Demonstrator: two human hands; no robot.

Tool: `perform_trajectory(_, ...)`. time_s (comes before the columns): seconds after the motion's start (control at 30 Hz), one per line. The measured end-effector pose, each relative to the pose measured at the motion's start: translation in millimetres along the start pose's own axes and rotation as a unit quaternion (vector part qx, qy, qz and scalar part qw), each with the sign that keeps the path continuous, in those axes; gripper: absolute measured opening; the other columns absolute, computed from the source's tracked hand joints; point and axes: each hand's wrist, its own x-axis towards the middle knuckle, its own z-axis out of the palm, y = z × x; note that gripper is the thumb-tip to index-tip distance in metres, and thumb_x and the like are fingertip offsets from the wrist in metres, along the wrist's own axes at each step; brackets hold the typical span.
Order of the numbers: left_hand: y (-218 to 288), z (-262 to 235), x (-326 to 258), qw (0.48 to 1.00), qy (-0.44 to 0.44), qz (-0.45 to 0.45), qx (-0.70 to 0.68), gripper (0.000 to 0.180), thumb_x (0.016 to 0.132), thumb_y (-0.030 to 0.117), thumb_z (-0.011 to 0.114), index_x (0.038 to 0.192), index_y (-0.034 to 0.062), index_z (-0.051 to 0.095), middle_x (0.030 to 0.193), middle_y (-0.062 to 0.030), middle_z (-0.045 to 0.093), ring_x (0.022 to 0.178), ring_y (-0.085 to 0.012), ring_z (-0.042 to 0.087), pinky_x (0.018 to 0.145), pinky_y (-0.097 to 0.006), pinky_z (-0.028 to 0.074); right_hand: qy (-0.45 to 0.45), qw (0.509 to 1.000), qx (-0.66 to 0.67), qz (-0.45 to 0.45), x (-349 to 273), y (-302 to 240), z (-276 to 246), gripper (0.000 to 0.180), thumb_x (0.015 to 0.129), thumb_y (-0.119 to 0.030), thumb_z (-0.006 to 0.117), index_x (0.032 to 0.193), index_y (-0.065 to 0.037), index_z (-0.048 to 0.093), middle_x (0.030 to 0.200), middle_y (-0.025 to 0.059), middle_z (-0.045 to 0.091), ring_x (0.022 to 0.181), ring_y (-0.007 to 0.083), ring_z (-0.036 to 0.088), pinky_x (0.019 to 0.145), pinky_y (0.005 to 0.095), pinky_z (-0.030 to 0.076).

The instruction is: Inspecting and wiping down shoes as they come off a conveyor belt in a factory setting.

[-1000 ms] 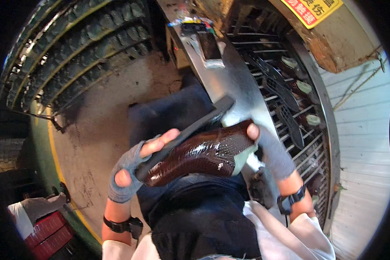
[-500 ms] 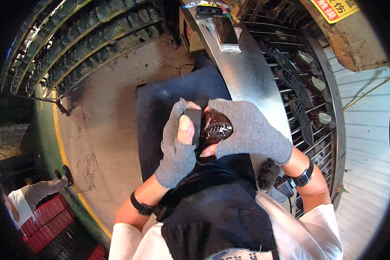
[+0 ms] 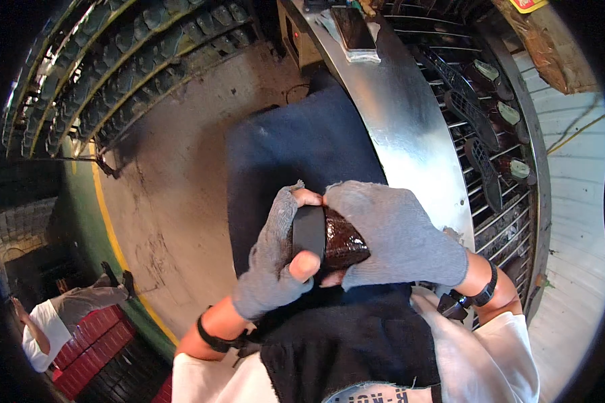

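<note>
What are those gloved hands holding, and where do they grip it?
A glossy dark brown shoe. The left hand wraps its near end; the right hand covers its top and far side.

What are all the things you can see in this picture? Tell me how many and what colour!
Shoe: one, glossy dark brown with black sole, held between both hands.
Mat: one, dark blue, on the floor ahead.
Metal shelf: one, silver, curving on the right.
Phone: one, dark, on the shelf's far end.
Shoe soles: several, black, on the wire rack at right.
Other person: one, white shirt, lower left.
Crates: red, lower left.
Left hand: grey fingerless glove, gripping the shoe.
Right hand: grey glove, gripping the shoe.
</note>
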Motion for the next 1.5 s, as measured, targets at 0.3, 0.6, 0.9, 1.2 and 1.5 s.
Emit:
perform_trajectory(0.3,15,9,11,0.999,0.039,-0.013,-0.021,0.049,0.115,0.04,0.046,0.087,0.0039,0.064,0.09,-0.0056,0.065,0.088,-0.0181,0.06,0.092,-0.037,0.048,-0.164,0.986,-0.001,0.032,-10,-15,-14,0.094,0.073,-0.069,0.086,0.127,0.002,0.058,0.105,0.0199,0.069,0.095,0.0384,0.074,0.076,0.0468,0.06)
perform_trajectory(0.6,17,10,2,0.997,0.006,0.063,-0.032,0.056,0.114,0.047,0.042,0.084,0.0035,0.061,0.085,-0.0076,0.06,0.085,-0.0233,0.058,0.083,-0.04,0.047,-0.14,0.986,-0.064,-0.059,-22,-20,-7,0.1,0.071,-0.076,0.08,0.123,0.007,0.061,0.104,0.0227,0.067,0.088,0.036,0.072,0.071,0.0451,0.058)
perform_trajectory(0.9,-14,-21,60,0.988,-0.039,0.069,-0.133,0.045,0.116,0.043,0.043,0.094,0.0051,0.053,0.094,-0.001,0.052,0.089,-0.0112,0.048,0.089,-0.028,0.044,0.199,0.97,0.14,0.006,22,10,38,0.077,0.098,-0.071,0.061,0.1,0.006,0.071,0.088,0.019,0.073,0.077,0.0308,0.074,0.071,0.0381,0.059)
perform_trajectory(1.2,28,-28,63,0.969,0.101,0.207,0.088,0.038,0.108,0.032,0.062,0.13,0.0017,0.059,0.115,-0.0075,0.059,0.111,-0.0186,0.055,0.104,-0.037,0.045,0.19,0.877,0.226,-0.38,93,6,-14,0.088,0.091,-0.086,0.052,0.088,-0.001,0.075,0.082,0.0106,0.071,0.072,0.0299,0.068,0.064,0.0369,0.051)
perform_trajectory(1.5,-27,-23,41,0.905,0.089,-0.096,-0.405,0.085,0.099,0.075,0.056,0.142,0.001,0.057,0.126,-0.0147,0.071,0.11,-0.0259,0.073,0.098,-0.041,0.063,-0.248,0.886,0.312,-0.238,24,-8,91,0.064,0.089,-0.063,0.074,0.087,0.001,0.073,0.09,0.0191,0.07,0.098,0.0395,0.067,0.086,0.0463,0.054)
